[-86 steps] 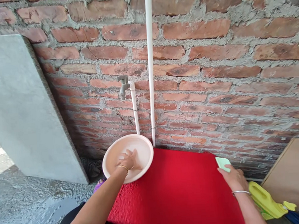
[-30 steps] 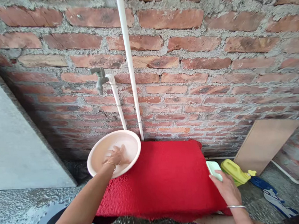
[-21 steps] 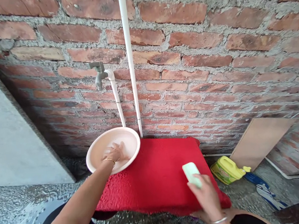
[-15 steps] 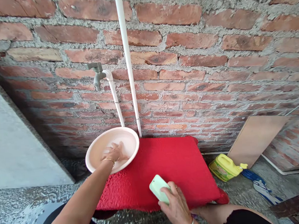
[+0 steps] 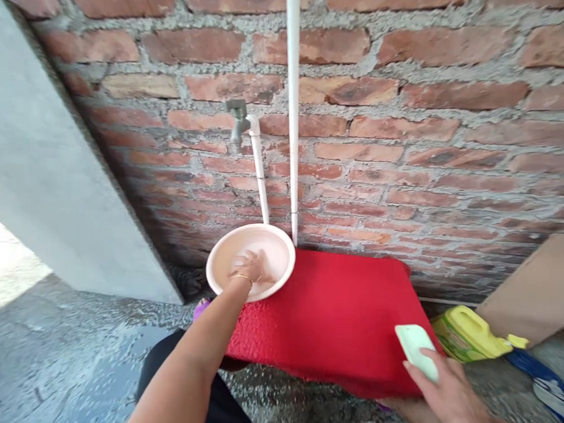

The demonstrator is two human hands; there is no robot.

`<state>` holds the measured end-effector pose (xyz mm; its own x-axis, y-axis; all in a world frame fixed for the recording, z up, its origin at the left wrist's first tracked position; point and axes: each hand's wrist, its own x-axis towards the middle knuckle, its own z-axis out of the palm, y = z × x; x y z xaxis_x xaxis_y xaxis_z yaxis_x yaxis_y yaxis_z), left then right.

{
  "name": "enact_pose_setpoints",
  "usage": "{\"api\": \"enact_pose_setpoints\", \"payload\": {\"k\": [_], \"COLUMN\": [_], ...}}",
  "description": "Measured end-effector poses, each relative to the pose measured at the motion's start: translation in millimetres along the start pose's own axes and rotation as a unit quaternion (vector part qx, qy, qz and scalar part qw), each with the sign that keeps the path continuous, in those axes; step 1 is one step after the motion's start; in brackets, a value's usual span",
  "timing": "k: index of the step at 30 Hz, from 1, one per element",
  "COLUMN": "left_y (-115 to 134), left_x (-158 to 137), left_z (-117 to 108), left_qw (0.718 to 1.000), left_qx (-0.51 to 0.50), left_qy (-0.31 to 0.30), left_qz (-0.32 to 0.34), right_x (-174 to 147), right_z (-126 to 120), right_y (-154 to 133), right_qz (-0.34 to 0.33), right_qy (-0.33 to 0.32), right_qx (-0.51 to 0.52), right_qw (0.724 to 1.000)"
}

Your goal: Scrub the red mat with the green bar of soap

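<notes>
Two hands are at work over a red mat (image 5: 337, 311) spread on the floor against a brick wall (image 5: 423, 98). At the far left corner of the mat sits a pale basin (image 5: 222, 257) under a tap (image 5: 237, 121), and the left hand (image 5: 250, 268) rests inside it, fingers spread loosely on its bottom. The right hand (image 5: 452, 396) is at the near right edge of the mat, its fingers pinching the near end of a pale green bar of soap (image 5: 416, 350), which stands clear above the pile. A yellow jug (image 5: 469, 335) lies on the floor just right of the mat, near a leaning board (image 5: 543, 290); a grey slab (image 5: 31, 158) leans at the left. To soap the mat well, I would judge it best to lay the bar flat on the pile rather than on its edge, press evenly, and stroke in overlapping lines from the near edge toward the wall. The left hand can scoop water from the basin onto the patch being rubbed, so the bar glides and does not snag. A firm pinch matters, since a wet bar slips easily.
</notes>
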<state>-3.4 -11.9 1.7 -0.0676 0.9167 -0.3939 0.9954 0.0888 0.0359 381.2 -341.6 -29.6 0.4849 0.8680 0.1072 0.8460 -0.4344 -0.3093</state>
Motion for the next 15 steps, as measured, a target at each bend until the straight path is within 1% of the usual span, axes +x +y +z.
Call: {"api": "enact_pose_setpoints", "payload": {"k": [1,2,3,5,7,8,9,10,11,13,15], "left_y": [0,0,0,-1,-2,-3,-3,-4,-4,-4,-3], "left_x": [-1,-2,-2,-2,0,1,3,4,5,5,4], "left_z": [-1,-2,-3,-2,-1,0,1,1,2,1,0], "left_qw": [1.000,1.000,1.000,1.000,1.000,1.000,1.000,1.000,0.999,0.999,0.999], "left_qx": [-0.002,-0.005,-0.008,-0.013,-0.012,-0.013,-0.015,-0.018,-0.021,-0.025,-0.032], "left_qy": [-0.007,-0.013,-0.016,-0.015,-0.011,-0.009,-0.009,-0.011,-0.014,-0.023,-0.026], "left_qz": [0.003,0.005,0.006,0.008,0.011,0.014,0.017,0.018,0.019,0.018,0.020], "right_x": [-2,-6,-12,-28,-42,-48,-52,-54,-54,-48,-39], "right_z": [9,18,27,43,56,61,64,66,66,62,54], "right_y": [-35,-73,-112,-184,-238,-256,-267,-272,-271,-254,-218], "right_qz": [-0.038,-0.080,-0.127,-0.226,-0.290,-0.306,-0.316,-0.320,-0.321,-0.307,-0.271], "right_qy": [-0.011,-0.052,-0.091,-0.135,-0.166,-0.173,-0.178,-0.181,-0.183,-0.184,-0.174], "right_qx": [0.020,0.035,0.046,0.046,0.039,0.033,0.028,0.024,0.021,0.014,0.003], "right_qw": [0.999,0.995,0.987,0.964,0.942,0.935,0.932,0.930,0.929,0.934,0.947]}}
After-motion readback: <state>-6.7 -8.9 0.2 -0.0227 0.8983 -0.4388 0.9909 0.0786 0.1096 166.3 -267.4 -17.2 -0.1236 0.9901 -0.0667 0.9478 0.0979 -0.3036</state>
